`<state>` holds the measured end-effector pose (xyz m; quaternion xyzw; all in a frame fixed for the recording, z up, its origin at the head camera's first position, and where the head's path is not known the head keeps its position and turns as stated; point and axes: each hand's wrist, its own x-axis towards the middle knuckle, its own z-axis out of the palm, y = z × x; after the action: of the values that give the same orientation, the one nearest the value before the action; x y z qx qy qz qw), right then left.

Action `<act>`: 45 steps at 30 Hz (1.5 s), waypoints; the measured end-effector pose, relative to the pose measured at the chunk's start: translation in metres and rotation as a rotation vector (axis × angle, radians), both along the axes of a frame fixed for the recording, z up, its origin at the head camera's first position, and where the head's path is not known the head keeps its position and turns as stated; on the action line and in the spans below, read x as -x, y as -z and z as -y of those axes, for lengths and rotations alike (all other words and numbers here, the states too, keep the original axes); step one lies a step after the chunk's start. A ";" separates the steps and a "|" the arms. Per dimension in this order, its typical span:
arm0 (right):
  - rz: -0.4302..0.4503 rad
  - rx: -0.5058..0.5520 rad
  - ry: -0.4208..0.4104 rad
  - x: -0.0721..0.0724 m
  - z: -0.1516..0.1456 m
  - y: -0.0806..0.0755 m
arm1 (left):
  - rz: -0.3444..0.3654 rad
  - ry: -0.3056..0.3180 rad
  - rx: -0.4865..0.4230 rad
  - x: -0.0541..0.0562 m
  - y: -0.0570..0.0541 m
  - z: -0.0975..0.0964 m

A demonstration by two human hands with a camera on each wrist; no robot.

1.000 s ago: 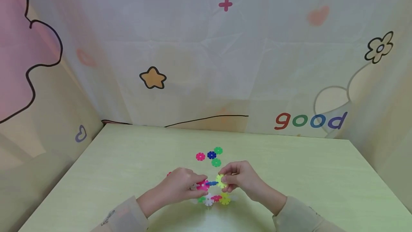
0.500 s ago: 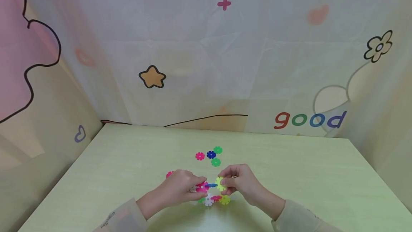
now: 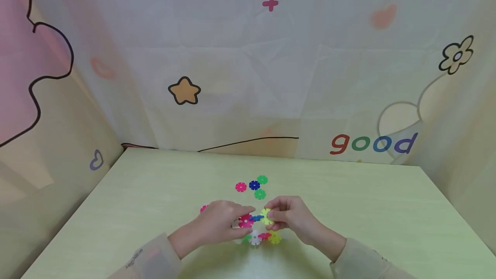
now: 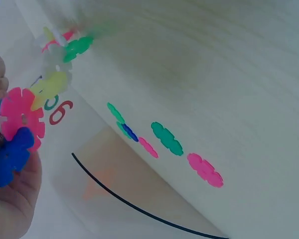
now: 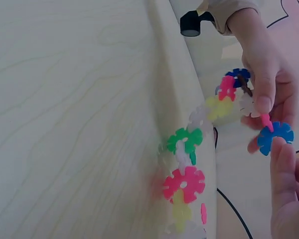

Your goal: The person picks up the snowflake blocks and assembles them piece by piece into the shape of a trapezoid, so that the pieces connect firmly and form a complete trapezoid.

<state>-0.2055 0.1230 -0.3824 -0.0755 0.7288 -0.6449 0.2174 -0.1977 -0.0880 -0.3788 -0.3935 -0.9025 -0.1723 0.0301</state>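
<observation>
Notched plastic snowflake discs, slotted together, form a chain between my hands. In the head view my left hand holds the chain by a pink disc, its index finger stretched above and its thumb below. A blue disc, seen edge-on, joins the pink disc to a yellow disc. Thumb and fingers of my right hand pinch that yellow disc; the right wrist view hides it behind the fingers. More of the chain hangs lower, including a white disc and another yellow disc.
Loose discs lie flat beyond the hands: pink, dark blue and two greens. A teal-green disc and another pink disc show in the left wrist view. A printed cloth rises behind the table.
My left hand has shifted slightly right with the pink disc, and its index finger now reaches further out. The right hand keeps its pinch on the yellow disc, nearly in place.
</observation>
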 end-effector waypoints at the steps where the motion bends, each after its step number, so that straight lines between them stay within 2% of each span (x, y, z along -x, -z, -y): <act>1: 0.001 0.003 0.000 0.000 0.001 -0.001 | -0.007 -0.012 0.013 0.000 0.000 -0.001; 5: 0.006 0.012 0.004 0.000 0.004 -0.003 | -0.041 -0.067 0.050 -0.002 0.003 -0.007; 10: 0.022 0.043 0.004 -0.001 0.008 -0.004 | -0.149 -0.096 0.070 -0.004 0.009 -0.012; 14: 0.036 0.059 -0.019 -0.001 0.008 -0.002 | -0.126 -0.108 0.079 -0.005 0.010 -0.012; 18: 0.011 0.014 -0.070 0.004 0.004 0.000 | -0.111 -0.097 0.082 -0.003 0.010 -0.008; 25: -0.081 -0.132 -0.099 0.030 -0.006 0.004 | -0.109 -0.097 0.094 0.000 0.004 0.016; 34: -0.199 -0.392 -0.105 0.072 -0.002 0.024 | -0.096 -0.124 0.103 0.003 -0.001 0.047; 39: -0.260 -0.515 -0.072 0.091 0.006 0.038 | -0.116 -0.113 0.090 0.006 0.000 0.053; 45: -0.345 -0.676 -0.064 0.104 0.018 0.049 | -0.138 -0.098 0.099 0.007 0.001 0.056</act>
<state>-0.3100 0.1052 -0.4316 -0.1297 0.9236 -0.3387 0.1241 -0.2050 -0.1442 -0.3797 -0.3606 -0.9240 -0.0985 0.0810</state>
